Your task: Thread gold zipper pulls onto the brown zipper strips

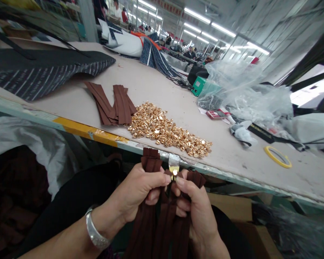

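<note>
My left hand [147,185] is closed on a brown zipper tape [151,160], pinching it between thumb and fingers. Opposite it, my right hand [196,203] is closed on brown zipper tape [196,178] too. Both thumbs meet close to a gold zipper slider [174,172], which sits at a small metal holder [174,160] on the table's front edge. The fingers partly hide how tape and slider join. Long lengths of brown tape hang below both hands. Just beyond lies a heap of gold zipper sliders [164,127], with folded brown zipper strips [121,104] at its left.
Dark striped fabric [54,72] covers the table's left end. A green box [199,85], clear plastic bags [240,86] and a yellow tape roll [277,157] are on the right. Below the table stands a cardboard box [229,207]. People work far behind.
</note>
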